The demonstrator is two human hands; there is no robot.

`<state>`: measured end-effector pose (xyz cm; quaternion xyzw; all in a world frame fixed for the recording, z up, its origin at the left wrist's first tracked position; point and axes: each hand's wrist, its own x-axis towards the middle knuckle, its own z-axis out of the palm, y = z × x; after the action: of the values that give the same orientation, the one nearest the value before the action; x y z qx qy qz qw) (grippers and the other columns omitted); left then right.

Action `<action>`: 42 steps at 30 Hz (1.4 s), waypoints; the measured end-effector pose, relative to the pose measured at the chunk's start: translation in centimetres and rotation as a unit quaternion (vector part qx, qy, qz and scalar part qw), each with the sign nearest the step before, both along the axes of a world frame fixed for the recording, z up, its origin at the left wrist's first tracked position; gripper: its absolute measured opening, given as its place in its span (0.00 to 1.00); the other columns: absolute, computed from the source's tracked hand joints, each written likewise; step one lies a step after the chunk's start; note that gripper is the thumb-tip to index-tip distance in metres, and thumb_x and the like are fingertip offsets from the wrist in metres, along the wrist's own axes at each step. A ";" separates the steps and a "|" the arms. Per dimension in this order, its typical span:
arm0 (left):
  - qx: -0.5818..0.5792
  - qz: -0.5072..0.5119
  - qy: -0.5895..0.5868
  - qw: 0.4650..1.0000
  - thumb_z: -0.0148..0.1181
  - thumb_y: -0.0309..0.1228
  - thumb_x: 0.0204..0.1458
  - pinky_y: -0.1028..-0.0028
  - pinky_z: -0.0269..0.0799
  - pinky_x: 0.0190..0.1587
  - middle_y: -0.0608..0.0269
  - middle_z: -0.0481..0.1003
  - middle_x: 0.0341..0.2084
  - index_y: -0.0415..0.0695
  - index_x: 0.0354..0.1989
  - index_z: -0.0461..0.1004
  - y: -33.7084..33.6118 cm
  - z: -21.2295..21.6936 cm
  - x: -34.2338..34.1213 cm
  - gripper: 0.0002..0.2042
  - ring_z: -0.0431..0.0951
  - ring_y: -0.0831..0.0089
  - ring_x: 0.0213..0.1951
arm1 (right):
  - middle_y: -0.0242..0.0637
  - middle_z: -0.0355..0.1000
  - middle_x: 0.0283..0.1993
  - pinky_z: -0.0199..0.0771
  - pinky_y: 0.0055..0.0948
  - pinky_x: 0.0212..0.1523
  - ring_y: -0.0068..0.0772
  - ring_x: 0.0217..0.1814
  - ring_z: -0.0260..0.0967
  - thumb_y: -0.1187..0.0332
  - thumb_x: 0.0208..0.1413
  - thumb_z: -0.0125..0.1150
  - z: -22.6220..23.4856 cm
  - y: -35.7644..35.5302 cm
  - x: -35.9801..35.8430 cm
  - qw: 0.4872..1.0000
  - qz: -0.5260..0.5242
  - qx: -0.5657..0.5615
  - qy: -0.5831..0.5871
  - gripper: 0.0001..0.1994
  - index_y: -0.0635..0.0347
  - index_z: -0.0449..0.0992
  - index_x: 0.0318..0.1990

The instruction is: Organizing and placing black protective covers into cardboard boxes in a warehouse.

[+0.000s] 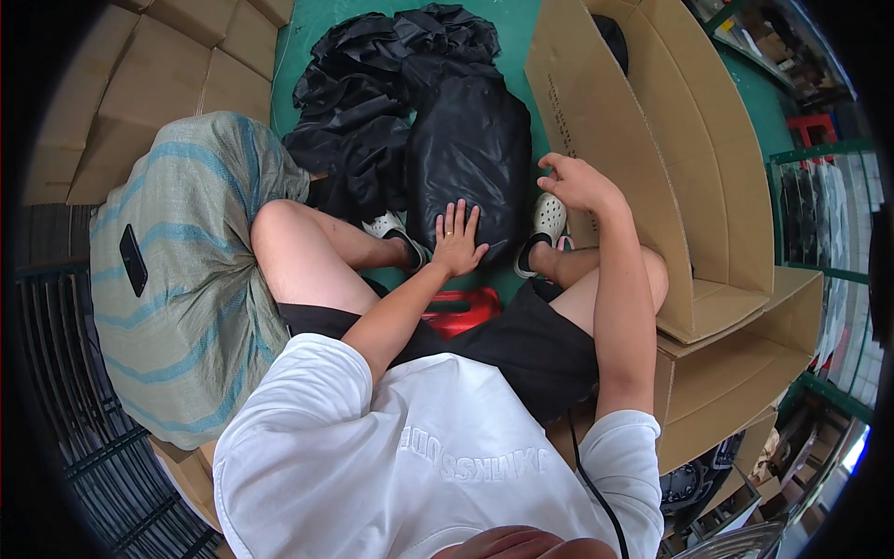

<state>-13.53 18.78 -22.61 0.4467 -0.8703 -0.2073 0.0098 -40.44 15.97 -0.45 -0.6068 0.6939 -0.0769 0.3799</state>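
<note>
While the left hand [456,240] presses flat, fingers spread, on the black bagged bundle [468,158] lying on the green floor [507,28], right hand [575,182] pinches its edge beside the cardboard box [652,149]. Flattening step, likely; lifting next needs both grips closed.

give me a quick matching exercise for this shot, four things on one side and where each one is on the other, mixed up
Things:
1. left hand
2. right hand
3. black phone
4. red stool

Places:
A. lying on the striped woven sack
B. under the seated person, between the legs
C. flat on the black plastic bag
D. at the flap edge of the big open cardboard box

Pairs: 1-C, 2-D, 3-A, 4-B
</note>
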 end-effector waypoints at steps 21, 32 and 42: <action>-0.078 0.116 0.021 0.990 0.62 0.37 0.52 0.61 0.73 0.49 0.56 0.77 0.41 0.47 0.44 0.81 -15.7 3.5 -8.7 0.14 0.78 0.55 0.45 | 0.48 0.74 0.47 0.71 0.39 0.52 0.46 0.51 0.72 0.61 0.57 0.60 0.0 -0.4 -3.1 0.997 -0.061 -0.041 -0.023 0.22 0.61 0.70 0.57; -0.027 0.273 0.145 0.951 0.54 0.35 0.57 0.58 0.71 0.49 0.52 0.76 0.42 0.42 0.37 0.77 -16.1 2.7 -10.7 0.10 0.76 0.52 0.46 | 0.52 0.72 0.55 0.68 0.39 0.59 0.50 0.59 0.69 0.59 0.57 0.60 1.3 -0.7 -3.7 0.996 -0.080 -0.042 -0.029 0.23 0.64 0.71 0.56; -0.042 0.195 0.057 0.978 0.67 0.40 0.48 0.62 0.72 0.52 0.58 0.76 0.46 0.48 0.48 0.80 -15.9 3.9 -10.8 0.18 0.76 0.58 0.49 | 0.52 0.72 0.56 0.67 0.39 0.59 0.51 0.59 0.69 0.60 0.57 0.60 1.2 -0.5 -3.6 0.996 -0.075 -0.049 -0.031 0.23 0.65 0.71 0.56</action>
<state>-24.33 2.86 -18.72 0.5945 -0.7724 -0.1900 0.1180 -44.03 15.49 0.74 -0.5680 0.7211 -0.1576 0.3641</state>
